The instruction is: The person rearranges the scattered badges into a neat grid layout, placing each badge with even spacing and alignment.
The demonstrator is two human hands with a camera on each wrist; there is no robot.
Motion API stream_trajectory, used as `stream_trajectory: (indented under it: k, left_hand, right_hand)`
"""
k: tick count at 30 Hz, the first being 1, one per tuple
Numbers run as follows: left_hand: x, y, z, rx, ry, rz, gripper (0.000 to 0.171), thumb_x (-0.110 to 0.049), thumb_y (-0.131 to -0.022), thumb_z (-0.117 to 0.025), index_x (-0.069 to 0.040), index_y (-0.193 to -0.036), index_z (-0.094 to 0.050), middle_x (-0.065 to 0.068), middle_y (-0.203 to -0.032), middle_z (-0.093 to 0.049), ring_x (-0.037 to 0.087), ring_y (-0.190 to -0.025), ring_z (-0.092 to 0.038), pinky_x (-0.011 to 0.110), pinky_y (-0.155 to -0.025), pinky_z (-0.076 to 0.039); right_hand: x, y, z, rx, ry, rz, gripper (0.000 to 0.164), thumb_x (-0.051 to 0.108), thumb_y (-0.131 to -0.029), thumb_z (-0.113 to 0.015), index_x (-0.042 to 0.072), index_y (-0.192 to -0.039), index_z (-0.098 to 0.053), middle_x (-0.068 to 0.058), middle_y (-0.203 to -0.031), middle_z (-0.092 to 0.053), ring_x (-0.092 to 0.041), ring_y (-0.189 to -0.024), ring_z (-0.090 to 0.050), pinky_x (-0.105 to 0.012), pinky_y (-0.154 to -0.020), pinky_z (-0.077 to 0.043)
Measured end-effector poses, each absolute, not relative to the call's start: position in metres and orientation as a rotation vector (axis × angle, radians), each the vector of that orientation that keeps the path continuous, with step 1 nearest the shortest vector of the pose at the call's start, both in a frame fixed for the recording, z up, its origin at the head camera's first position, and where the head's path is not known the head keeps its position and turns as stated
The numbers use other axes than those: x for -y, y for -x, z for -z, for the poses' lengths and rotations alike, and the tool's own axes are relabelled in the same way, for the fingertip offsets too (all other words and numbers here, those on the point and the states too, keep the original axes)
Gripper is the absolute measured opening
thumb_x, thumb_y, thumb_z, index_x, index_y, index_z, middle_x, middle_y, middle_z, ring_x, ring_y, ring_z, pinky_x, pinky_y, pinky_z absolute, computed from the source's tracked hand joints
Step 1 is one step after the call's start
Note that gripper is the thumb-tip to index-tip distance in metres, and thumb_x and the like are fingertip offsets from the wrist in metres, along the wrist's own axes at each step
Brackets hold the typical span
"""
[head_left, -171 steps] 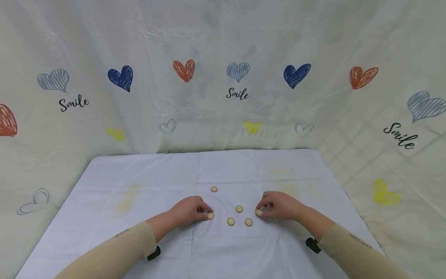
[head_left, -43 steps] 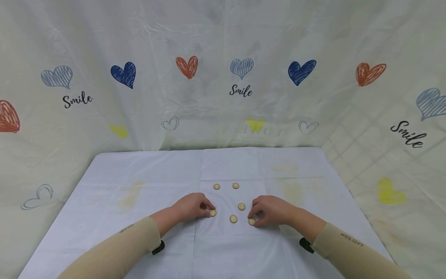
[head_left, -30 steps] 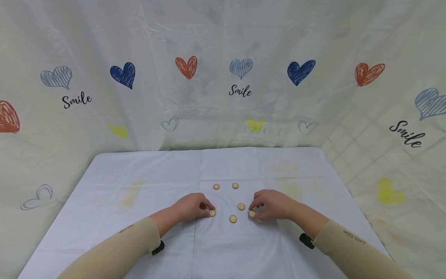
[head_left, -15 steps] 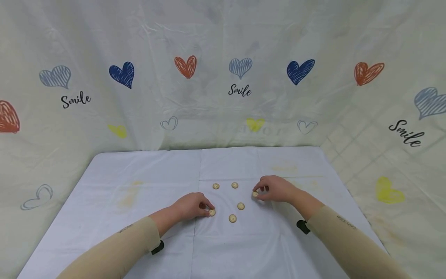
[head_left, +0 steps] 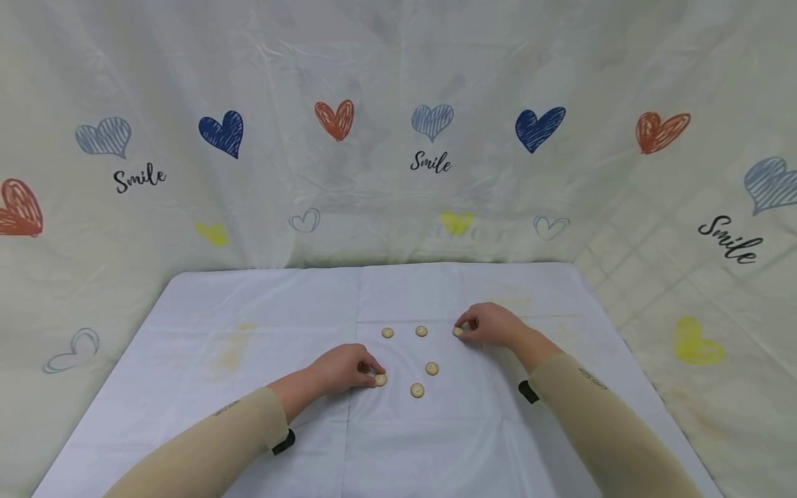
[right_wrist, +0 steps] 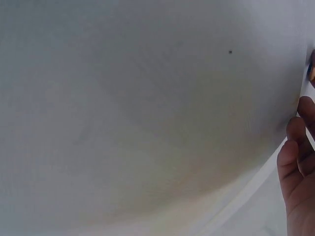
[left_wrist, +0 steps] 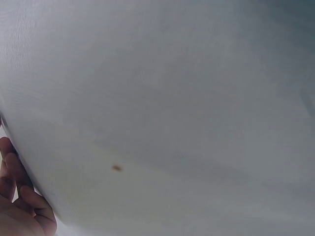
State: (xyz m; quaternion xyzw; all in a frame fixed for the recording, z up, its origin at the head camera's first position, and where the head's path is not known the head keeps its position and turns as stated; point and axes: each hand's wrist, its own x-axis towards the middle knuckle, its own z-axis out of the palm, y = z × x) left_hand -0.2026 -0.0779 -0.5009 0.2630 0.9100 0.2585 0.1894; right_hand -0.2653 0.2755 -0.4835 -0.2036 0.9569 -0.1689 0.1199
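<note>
In the head view my left hand (head_left: 342, 366) pinches a small round beige piece (head_left: 380, 380) between thumb and fingers at the table's middle. Its rim and face markings resemble a wooden game piece or button; the marks are too small to read. My right hand (head_left: 493, 324), farther back and to the right, pinches another round beige piece (head_left: 458, 332) by its edge. Left of it lie two like pieces, one near (head_left: 421, 331) and one farther left (head_left: 388, 333). Two more pieces, one (head_left: 432, 369) behind the other (head_left: 417, 391), lie between the hands.
A white cloth (head_left: 261, 297) with yellowish stains covers the table. Behind it and along both sides hangs a pale sheet (head_left: 373, 62) printed with hearts and "Smile". Both wrist views mostly show white cloth, with fingers at the edge.
The right hand has carried its piece from the near side back to the far row, after placing another there earlier. The left hand has stayed on its piece.
</note>
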Motion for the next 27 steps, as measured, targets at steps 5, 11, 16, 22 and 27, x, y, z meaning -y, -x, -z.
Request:
stream_trajectory:
  k: [5, 11, 16, 22, 27]
  left_hand:
    - [0.077, 0.203, 0.500, -2.555, -0.737, -0.734, 0.018, -0.028, -0.085, -0.080, -0.028, -0.103, -0.080, -0.014, -0.081, -0.057, 0.007, -0.076, -0.051, 0.027, -0.071, -0.045]
    - [0.078, 0.202, 0.499, -2.547, -0.725, -0.740, 0.018, -0.027, -0.085, -0.080, -0.028, -0.102, -0.079, -0.014, -0.083, -0.057, 0.007, -0.078, -0.052, 0.027, -0.072, -0.045]
    - [0.079, 0.200, 0.495, -2.552, -0.728, -0.743, 0.018, -0.026, -0.084, -0.080, -0.028, -0.102, -0.079, -0.014, -0.084, -0.057, 0.007, -0.079, -0.052, 0.028, -0.074, -0.045]
    - [0.079, 0.201, 0.495, -2.555, -0.720, -0.748, 0.018, -0.025, -0.084, -0.080, -0.029, -0.101, -0.079, -0.014, -0.083, -0.057, 0.008, -0.079, -0.052, 0.028, -0.073, -0.045]
    - [0.078, 0.202, 0.498, -2.545, -0.710, -0.745, 0.017, -0.026, -0.084, -0.080, -0.029, -0.101, -0.079, -0.014, -0.083, -0.057, 0.008, -0.078, -0.052, 0.028, -0.073, -0.045]
  right_hand:
    - [-0.275, 0.266, 0.484, -2.803, 0.590, 0.497, 0.020, 0.026, -0.084, -0.080, 0.019, -0.103, -0.079, 0.006, -0.075, -0.055, -0.013, -0.072, -0.050, -0.033, -0.069, -0.041]
    - [-0.276, 0.261, 0.478, -2.820, 0.565, 0.558, 0.030, 0.032, -0.085, -0.079, 0.018, -0.112, -0.077, 0.006, -0.076, -0.056, -0.012, -0.071, -0.049, -0.031, -0.067, -0.041]
    - [-0.274, 0.252, 0.466, -2.810, 0.557, 0.634, 0.037, 0.037, -0.086, -0.078, 0.016, -0.116, -0.076, 0.004, -0.079, -0.057, -0.014, -0.072, -0.050, -0.032, -0.068, -0.042]
    - [-0.272, 0.247, 0.461, -2.772, 0.584, 0.690, 0.034, 0.032, -0.085, -0.080, 0.017, -0.115, -0.076, 0.005, -0.079, -0.057, -0.014, -0.073, -0.051, -0.031, -0.067, -0.044]
    - [-0.266, 0.240, 0.468, -2.731, 0.681, 0.661, 0.032, 0.033, -0.084, -0.081, 0.020, -0.113, -0.077, 0.010, -0.079, -0.058, -0.010, -0.072, -0.053, -0.028, -0.065, -0.046]
